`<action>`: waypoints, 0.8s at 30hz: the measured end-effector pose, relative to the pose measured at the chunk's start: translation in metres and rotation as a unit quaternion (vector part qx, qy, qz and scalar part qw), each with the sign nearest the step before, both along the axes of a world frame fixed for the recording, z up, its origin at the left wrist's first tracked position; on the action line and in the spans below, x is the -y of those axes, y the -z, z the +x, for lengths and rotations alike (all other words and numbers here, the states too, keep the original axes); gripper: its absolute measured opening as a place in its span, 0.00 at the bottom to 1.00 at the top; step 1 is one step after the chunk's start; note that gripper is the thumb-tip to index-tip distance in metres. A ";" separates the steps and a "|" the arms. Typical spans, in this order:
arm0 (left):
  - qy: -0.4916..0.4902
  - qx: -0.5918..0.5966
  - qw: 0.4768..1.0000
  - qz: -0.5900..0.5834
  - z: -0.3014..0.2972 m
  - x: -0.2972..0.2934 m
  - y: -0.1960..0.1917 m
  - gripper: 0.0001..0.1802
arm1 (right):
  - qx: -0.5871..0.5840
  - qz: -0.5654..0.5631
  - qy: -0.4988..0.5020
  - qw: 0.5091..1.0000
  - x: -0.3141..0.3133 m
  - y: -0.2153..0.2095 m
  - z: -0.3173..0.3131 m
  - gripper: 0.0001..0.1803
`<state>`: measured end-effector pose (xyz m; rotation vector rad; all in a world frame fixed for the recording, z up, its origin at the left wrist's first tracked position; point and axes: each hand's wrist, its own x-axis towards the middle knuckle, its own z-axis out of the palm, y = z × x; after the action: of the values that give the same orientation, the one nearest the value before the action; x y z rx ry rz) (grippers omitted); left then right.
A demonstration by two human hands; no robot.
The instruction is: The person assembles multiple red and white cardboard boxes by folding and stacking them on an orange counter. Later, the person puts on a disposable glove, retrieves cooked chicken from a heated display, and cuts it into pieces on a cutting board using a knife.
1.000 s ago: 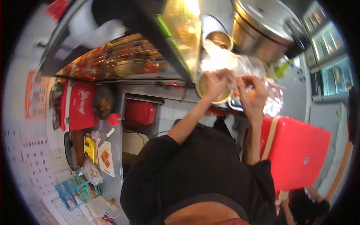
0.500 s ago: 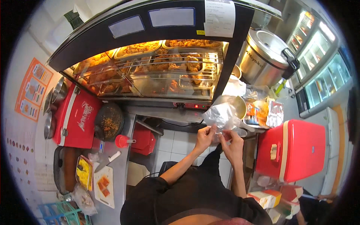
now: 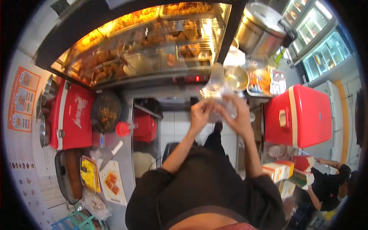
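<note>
My left hand (image 3: 200,114) and my right hand (image 3: 238,116) are raised together in front of my chest, both pinching a clear plastic bag (image 3: 217,90) that stands up between them. The bag is crumpled and see-through; I cannot tell what is in it. Just beyond it on the counter sits a metal bowl (image 3: 236,78). The heated glass display case (image 3: 153,42) with fried food fills the upper part of the view.
A red cooler box (image 3: 303,115) stands at the right, a red box (image 3: 73,115) and a dark pan of food (image 3: 105,111) at the left. A large steel pot (image 3: 260,28) sits upper right. A cutting board with a knife (image 3: 113,172) lies lower left. Another person (image 3: 329,184) is at the lower right.
The view has tilted down from the pot and bowl toward the counter. My hands came away from the bowl and lowered toward my chest, both holding the clear bag.
</note>
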<state>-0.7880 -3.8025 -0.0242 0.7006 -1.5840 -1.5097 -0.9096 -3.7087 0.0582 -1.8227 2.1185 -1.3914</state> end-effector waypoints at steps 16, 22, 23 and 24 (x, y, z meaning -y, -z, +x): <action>0.028 0.060 0.994 0.084 0.074 0.019 -0.012 0.10 | 0.021 0.149 -0.185 0.971 0.107 -0.026 -0.009 0.14; -0.112 -0.037 0.992 0.045 0.082 0.012 -0.014 0.13 | -0.021 0.080 -0.154 0.985 0.056 -0.070 0.060 0.10; -0.114 -0.075 0.990 0.047 0.078 0.008 -0.017 0.12 | -0.015 0.085 -0.180 0.980 0.052 -0.071 0.070 0.09; -0.116 -0.114 0.986 0.048 0.077 0.005 -0.019 0.12 | -0.034 0.119 -0.168 0.978 0.050 -0.068 0.076 0.10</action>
<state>-0.7113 -3.8076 -0.0056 0.7115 -1.2218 -1.4435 -0.8340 -3.7591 0.1260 -2.0310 1.7968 -0.9680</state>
